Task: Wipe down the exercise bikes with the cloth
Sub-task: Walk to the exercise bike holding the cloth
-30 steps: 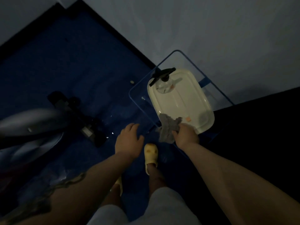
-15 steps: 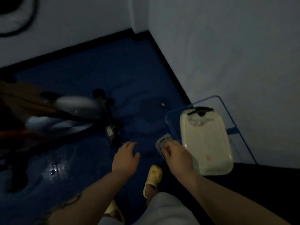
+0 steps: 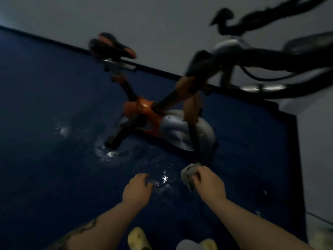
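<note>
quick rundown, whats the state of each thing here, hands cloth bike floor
right hand: closed on the cloth, not touching the bike
cloth: grey, bunched up in the right hand
left hand: empty, fingers loosely curled
exercise bike: standing upright, nobody on it, blurred
saddle: raised on its post
floor: dark blue, glossy patches
</note>
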`<state>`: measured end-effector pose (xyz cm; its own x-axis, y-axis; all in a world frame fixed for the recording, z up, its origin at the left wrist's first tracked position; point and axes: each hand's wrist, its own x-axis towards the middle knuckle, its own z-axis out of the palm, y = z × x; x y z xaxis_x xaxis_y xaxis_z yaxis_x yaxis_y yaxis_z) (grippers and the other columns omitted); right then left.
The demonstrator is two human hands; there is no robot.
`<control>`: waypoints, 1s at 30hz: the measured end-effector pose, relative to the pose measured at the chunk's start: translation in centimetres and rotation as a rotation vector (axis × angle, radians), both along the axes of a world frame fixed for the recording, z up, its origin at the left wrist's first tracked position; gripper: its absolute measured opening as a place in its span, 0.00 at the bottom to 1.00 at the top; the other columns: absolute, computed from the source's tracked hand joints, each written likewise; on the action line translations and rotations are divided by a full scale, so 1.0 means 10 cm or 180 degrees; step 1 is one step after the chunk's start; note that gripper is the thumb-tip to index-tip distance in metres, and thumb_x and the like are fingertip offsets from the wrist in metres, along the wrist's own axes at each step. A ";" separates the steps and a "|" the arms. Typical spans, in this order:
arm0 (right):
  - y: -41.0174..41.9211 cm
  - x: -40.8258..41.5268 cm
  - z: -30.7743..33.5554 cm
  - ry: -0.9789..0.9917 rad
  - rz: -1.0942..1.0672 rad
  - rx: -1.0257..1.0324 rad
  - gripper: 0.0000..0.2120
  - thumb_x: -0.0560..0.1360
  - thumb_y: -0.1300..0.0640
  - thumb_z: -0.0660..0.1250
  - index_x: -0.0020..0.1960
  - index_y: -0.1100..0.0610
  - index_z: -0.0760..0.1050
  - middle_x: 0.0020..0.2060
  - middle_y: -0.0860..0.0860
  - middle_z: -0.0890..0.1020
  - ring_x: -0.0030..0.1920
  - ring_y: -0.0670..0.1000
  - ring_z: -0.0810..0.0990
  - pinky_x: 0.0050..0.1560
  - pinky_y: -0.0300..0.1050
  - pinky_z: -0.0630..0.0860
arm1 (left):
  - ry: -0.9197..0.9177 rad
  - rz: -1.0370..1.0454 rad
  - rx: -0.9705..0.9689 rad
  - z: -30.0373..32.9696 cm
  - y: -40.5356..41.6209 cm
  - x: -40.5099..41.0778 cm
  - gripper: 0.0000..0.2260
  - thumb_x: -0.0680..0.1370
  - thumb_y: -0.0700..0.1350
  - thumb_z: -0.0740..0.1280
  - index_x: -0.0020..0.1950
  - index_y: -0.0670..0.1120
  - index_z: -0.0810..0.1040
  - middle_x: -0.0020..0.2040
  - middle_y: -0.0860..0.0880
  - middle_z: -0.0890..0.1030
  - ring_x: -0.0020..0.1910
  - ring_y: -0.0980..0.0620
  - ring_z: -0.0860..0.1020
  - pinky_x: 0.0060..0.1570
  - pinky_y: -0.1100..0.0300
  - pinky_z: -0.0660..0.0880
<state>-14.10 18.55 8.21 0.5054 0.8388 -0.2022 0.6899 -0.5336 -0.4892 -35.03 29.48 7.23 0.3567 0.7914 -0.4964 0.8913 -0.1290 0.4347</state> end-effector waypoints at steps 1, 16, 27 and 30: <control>0.19 -0.17 0.01 -0.0050 0.0098 -0.0034 0.03 0.78 0.52 0.63 0.47 0.49 0.74 0.44 0.44 0.75 0.41 0.46 0.75 0.38 0.42 0.71 | -0.0018 0.0111 0.0029 0.02 0.12 -0.24 0.18 0.81 0.48 0.58 0.71 0.48 0.68 0.71 0.49 0.69 0.64 0.49 0.73 0.61 0.52 0.72; 2.51 -2.04 0.21 -0.0290 0.1570 0.0082 0.04 0.76 0.49 0.63 0.47 0.49 0.72 0.43 0.45 0.74 0.42 0.49 0.77 0.37 0.43 0.66 | 0.0023 0.1206 0.0105 0.05 1.57 -2.28 0.16 0.80 0.48 0.58 0.67 0.50 0.72 0.66 0.51 0.73 0.57 0.51 0.76 0.55 0.53 0.75; 4.46 -2.48 0.07 -0.0298 0.2495 -0.0238 0.05 0.76 0.50 0.62 0.48 0.51 0.72 0.49 0.48 0.76 0.48 0.53 0.78 0.45 0.48 0.73 | 0.0043 0.1762 0.0210 0.04 3.35 -2.74 0.16 0.80 0.49 0.58 0.68 0.51 0.72 0.66 0.51 0.74 0.55 0.50 0.77 0.54 0.52 0.76; 5.04 -2.62 0.15 -0.0407 0.2539 -0.0231 0.05 0.77 0.50 0.61 0.44 0.51 0.69 0.48 0.49 0.76 0.47 0.55 0.78 0.41 0.47 0.71 | -0.0053 0.1855 0.0268 0.15 3.83 -2.84 0.16 0.80 0.48 0.58 0.68 0.50 0.72 0.66 0.49 0.73 0.58 0.49 0.76 0.56 0.51 0.75</control>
